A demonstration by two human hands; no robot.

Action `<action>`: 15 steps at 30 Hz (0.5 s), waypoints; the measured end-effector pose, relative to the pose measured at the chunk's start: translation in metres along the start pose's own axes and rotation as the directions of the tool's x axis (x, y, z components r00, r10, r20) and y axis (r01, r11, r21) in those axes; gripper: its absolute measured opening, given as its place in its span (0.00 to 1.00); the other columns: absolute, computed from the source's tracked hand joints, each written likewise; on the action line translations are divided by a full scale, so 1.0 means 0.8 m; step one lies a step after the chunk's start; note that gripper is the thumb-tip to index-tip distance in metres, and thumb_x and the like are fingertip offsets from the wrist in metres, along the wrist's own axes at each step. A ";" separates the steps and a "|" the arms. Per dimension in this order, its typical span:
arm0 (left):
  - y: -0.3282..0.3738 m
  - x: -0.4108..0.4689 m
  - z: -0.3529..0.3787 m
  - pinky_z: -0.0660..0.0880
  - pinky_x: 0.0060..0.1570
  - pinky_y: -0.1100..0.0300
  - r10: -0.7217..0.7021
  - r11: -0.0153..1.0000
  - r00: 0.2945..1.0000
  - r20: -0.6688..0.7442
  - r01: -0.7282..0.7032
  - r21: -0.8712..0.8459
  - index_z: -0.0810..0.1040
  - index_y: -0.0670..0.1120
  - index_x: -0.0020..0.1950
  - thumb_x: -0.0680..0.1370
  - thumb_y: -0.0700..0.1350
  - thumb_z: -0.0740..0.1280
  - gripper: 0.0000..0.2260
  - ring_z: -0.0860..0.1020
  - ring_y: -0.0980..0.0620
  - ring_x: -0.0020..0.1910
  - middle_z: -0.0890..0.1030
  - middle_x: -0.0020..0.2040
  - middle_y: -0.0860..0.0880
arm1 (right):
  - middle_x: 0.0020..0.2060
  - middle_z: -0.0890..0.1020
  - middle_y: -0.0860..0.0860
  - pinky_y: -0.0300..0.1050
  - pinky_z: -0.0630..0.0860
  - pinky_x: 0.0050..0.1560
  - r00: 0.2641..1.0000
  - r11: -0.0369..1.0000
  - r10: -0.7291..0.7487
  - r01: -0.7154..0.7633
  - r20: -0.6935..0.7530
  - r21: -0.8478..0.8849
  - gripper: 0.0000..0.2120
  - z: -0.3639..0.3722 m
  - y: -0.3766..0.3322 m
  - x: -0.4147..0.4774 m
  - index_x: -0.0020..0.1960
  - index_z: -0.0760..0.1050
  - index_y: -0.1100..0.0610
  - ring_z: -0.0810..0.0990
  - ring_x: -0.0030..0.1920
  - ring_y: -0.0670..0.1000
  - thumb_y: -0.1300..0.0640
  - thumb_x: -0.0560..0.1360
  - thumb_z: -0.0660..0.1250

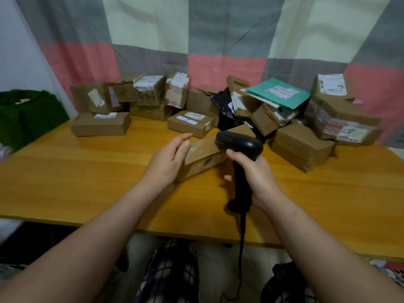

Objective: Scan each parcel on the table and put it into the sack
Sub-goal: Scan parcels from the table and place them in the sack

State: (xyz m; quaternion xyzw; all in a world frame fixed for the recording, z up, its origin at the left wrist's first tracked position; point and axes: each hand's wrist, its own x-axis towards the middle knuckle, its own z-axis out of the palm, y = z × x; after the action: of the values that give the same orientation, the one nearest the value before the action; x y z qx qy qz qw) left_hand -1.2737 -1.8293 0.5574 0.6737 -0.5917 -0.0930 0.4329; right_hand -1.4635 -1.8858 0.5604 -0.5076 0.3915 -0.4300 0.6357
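Observation:
A long brown cardboard parcel [204,154] lies tilted on the wooden table [87,176] in front of me. My left hand [168,159] holds its left end, thumb on top and fingers stretched along the far side. My right hand [254,178] grips the handle of a black barcode scanner [239,144], whose head hangs over the parcel's right part. The scanner's cable [241,243] drops off the table's front edge. A green sack [28,114] stands at the far left beside the table.
Several cardboard parcels [100,125] are heaped along the table's back edge, with a teal mailer [279,91] and a black bag [225,108] among them. Another box [301,145] sits right of the scanner. A checked cloth [218,40] hangs behind.

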 end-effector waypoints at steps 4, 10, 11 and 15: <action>-0.006 0.018 -0.004 0.65 0.50 0.62 0.089 0.983 0.991 -0.100 -0.072 0.167 0.77 0.50 0.63 0.82 0.51 0.56 0.15 0.73 0.53 0.57 0.77 0.57 0.51 | 0.51 0.82 0.48 0.51 0.82 0.51 1.000 1.000 0.009 -0.010 0.026 0.027 0.09 0.008 -0.006 0.013 0.53 0.75 0.48 0.81 0.52 0.49 0.55 0.74 0.72; -0.009 0.027 -0.015 0.71 0.59 0.54 0.003 0.915 0.999 0.045 -0.021 0.404 0.68 0.53 0.73 0.73 0.59 0.68 0.29 0.70 0.49 0.62 0.71 0.61 0.49 | 0.48 0.81 0.49 0.49 0.82 0.50 0.998 1.000 0.021 -0.021 0.055 -0.003 0.09 0.015 -0.018 0.023 0.53 0.76 0.50 0.81 0.52 0.50 0.54 0.74 0.71; -0.009 0.030 -0.016 0.70 0.58 0.54 -0.027 0.921 0.999 0.026 0.015 0.388 0.68 0.51 0.73 0.74 0.57 0.69 0.29 0.71 0.48 0.61 0.72 0.61 0.48 | 0.48 0.81 0.50 0.49 0.82 0.50 0.999 1.000 0.019 -0.018 0.048 -0.004 0.08 0.014 -0.017 0.024 0.52 0.76 0.50 0.80 0.52 0.50 0.54 0.74 0.71; -0.019 0.029 -0.023 0.74 0.56 0.55 -0.238 0.971 0.968 -0.086 0.240 0.013 0.70 0.43 0.69 0.75 0.49 0.71 0.25 0.75 0.47 0.58 0.76 0.59 0.47 | 0.40 0.78 0.50 0.52 0.78 0.53 1.000 1.000 0.011 -0.011 -0.025 0.016 0.07 0.005 -0.017 0.021 0.48 0.77 0.53 0.79 0.46 0.52 0.54 0.73 0.73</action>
State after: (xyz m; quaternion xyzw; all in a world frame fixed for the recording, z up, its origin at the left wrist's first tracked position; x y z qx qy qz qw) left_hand -1.2445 -1.8420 0.5674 0.7483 -0.4888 -0.1093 0.4350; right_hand -1.4565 -1.9022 0.5730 -0.4950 0.3988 -0.4358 0.6372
